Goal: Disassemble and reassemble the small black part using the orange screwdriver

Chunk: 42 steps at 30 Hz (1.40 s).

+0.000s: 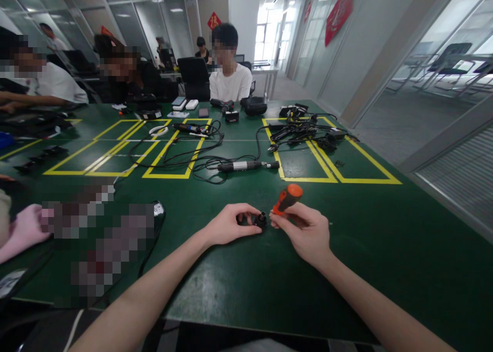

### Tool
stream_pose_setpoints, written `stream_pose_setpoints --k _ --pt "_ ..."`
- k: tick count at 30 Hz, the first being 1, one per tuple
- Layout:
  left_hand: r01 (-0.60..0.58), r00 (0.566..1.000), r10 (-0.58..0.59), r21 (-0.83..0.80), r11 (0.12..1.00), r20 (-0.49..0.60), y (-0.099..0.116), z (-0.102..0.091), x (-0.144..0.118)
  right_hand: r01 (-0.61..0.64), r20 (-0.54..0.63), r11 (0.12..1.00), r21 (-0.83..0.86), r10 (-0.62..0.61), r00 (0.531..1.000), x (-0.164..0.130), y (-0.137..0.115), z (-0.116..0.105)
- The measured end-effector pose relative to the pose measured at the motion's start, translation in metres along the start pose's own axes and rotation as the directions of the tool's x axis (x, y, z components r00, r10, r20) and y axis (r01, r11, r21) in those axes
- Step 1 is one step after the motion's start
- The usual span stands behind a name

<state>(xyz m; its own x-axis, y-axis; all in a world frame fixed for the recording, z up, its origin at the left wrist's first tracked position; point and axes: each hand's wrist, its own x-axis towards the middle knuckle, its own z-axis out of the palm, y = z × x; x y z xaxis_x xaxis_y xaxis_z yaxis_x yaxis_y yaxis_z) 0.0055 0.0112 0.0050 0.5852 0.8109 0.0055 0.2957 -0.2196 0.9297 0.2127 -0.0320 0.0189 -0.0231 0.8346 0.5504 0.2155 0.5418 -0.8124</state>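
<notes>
My left hand [230,225] pinches a small black cylindrical part [260,219] just above the green table [370,239]. My right hand [306,230] grips a screwdriver with an orange and black handle [287,198]; the handle tilts up and away, and the tip end points toward the black part. The two hands nearly touch at the part. The screwdriver's shaft is hidden between the fingers.
A black and silver tool [246,165] with tangled black cables lies beyond my hands among yellow taped rectangles [331,170]. More cables and chargers [304,129] lie at the far right. People sit along the far and left sides. A person's hand [23,229] rests at the left.
</notes>
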Motion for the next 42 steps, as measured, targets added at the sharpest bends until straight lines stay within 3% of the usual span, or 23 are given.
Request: stream_pose_setpoints --k 8,18,25,33,39,42 --pt "-0.013 1.000 0.014 -0.018 1.000 0.020 0.0001 0.0000 -0.0003 -0.017 0.087 0.993 0.115 0.007 0.996 -0.0030 -0.0019 0.0024" --pt "-0.009 1.000 0.009 0.007 1.000 0.000 -0.0016 0.0002 -0.0005 -0.078 0.036 0.987 0.140 0.074 0.997 -0.0030 -0.0014 0.0048" --pt "0.008 1.000 -0.008 -0.013 1.000 -0.001 -0.0006 0.0005 -0.0008 -0.153 0.134 0.957 0.247 0.122 0.983 -0.0017 -0.0022 0.0066" --pt "0.016 1.000 -0.016 0.021 1.000 -0.002 0.0012 -0.0006 -0.0007 -0.165 0.090 0.953 0.254 0.147 0.985 -0.0013 0.0009 0.0067" --pt "0.007 1.000 -0.006 0.015 1.000 -0.021 0.0011 -0.0005 -0.0008 -0.174 0.148 0.954 0.243 0.141 0.979 0.0013 0.0008 0.0026" --pt "0.005 1.000 -0.004 0.022 1.000 -0.021 0.0024 -0.0005 -0.0007 -0.193 0.125 0.951 0.242 0.166 0.978 -0.0005 0.0016 0.0031"
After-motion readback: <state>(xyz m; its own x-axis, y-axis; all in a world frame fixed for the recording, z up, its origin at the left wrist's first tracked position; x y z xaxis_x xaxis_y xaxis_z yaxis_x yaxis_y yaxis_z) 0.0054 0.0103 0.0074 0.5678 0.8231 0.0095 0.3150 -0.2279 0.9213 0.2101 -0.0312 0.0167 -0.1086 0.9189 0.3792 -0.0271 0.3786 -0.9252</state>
